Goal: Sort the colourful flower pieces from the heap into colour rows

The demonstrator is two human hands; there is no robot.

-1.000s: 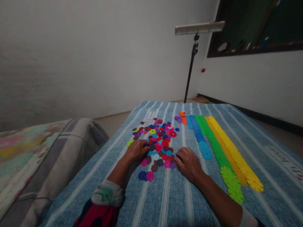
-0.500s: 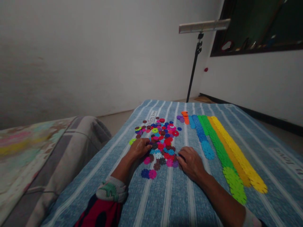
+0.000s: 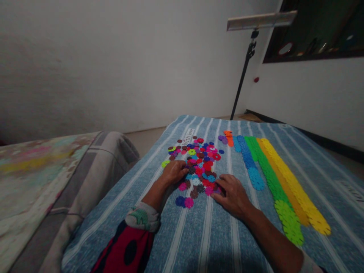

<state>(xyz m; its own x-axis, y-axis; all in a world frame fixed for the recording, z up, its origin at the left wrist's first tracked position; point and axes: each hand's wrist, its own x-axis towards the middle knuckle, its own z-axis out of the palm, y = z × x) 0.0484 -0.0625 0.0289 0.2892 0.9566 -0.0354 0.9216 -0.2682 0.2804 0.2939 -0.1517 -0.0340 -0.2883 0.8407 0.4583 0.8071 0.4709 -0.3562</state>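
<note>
A pile of flower-shaped plastic discs in mixed colours lies on the striped blue cloth. At the pile's left edge rests my left hand, its fingers curled together over some discs; what they grip, if anything, is hidden. My right hand is at the near right edge, thumb and forefinger apart around a purple disc that lies among the others. Nearer to me, a dark blue disc and a pink disc lie side by side.
Right of the pile lie overlapping rows of yellow discs, golden-orange discs, green discs and blue discs, with short orange and purple groups. A covered surface stands left; a black stand rises behind.
The whole view has shifted, so the scene sits slightly further right. My right thumb and forefinger have spread apart at the purple disc. My left hand stays at the pile's left edge.
</note>
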